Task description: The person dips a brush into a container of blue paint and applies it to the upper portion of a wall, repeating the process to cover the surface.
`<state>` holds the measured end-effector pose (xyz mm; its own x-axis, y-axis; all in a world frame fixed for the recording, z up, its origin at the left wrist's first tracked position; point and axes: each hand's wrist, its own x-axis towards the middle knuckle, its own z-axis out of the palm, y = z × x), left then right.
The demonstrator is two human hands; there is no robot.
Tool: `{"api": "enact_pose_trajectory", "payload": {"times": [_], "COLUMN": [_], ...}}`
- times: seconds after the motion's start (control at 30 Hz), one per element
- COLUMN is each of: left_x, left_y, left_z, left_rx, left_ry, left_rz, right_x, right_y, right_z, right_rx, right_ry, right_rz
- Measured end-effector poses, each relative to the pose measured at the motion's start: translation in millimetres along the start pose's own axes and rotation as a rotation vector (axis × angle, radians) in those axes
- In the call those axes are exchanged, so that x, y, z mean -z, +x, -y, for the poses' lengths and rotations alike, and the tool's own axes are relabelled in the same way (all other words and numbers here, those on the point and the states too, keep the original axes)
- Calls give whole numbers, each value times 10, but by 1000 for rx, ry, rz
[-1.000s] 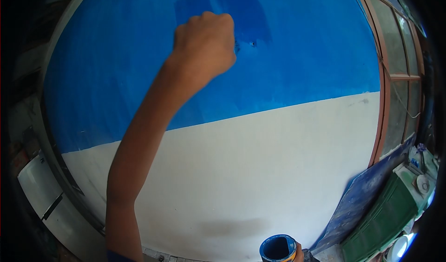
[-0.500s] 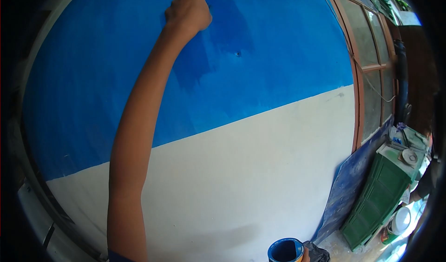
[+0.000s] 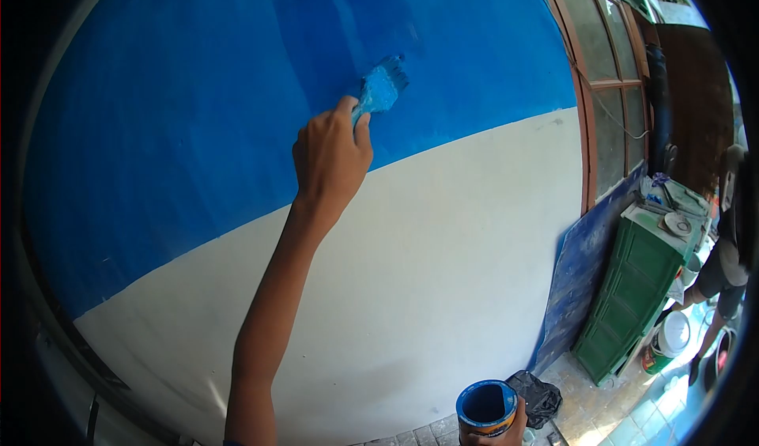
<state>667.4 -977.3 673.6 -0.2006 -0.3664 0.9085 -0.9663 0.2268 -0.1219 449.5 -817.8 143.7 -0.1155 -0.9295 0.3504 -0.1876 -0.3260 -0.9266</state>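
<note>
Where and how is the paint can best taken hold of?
On the outer wall of the paint can, below the rim, coming from the right, where the right hand holds it. The body is round, so fingers can probably wrap it; the top is open with blue paint on the rim, so gripping there would likely be messy.

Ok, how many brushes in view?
1: the brush, in the left grip, up at the blue part of the wall. Others may be hidden in the can or among the clutter on the cabinet.
</note>
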Motion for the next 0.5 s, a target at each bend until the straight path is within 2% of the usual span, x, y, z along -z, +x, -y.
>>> {"api": "enact_pose_trajectory", "payload": {"times": [0.07, 0.13, 0.17, 0.23, 0.27, 0.33, 0.4, 0.43, 0.47, 0.5], "left_x": [-98, -97, -49, -143, -152, -241, -331, -361, -471, -616], "left_y": [-388, -854, -1129, -1741, -2051, -2746, -3475, -3855, -4426, -5057], "left_z": [172, 285, 272, 358, 330, 328, 250, 196, 280, 185], "left_rx": [-24, 41, 197, 333, 509, 702, 848, 980, 1055, 1049], "left_ry": [-129, -404, -547, -804, -905, -1070, -1103, -1125, -1134, -1217], "left_rz": [-141, -67, 54, 198, 307, 460, 560, 613, 722, 517], "right_x": [46, 28, 23, 34, 47, 110, 169, 205, 250, 273], "right_y": [-80, -124, -117, -102, -85, -99, -40, -64, -72, -74], "right_z": [16, -46, 18, 190, 180, 152, 355, 430, 334, 357], "right_rx": [35, 19, 18, 33, 35, 144, 112, 81, 122, 106], "right_ry": [-73, 25, 27, 90, 81, 2, -33, -43, -65, -39], "right_rz": [-25, 5, 6, -26, -47, -66, -96, -93, -112, -154]}}
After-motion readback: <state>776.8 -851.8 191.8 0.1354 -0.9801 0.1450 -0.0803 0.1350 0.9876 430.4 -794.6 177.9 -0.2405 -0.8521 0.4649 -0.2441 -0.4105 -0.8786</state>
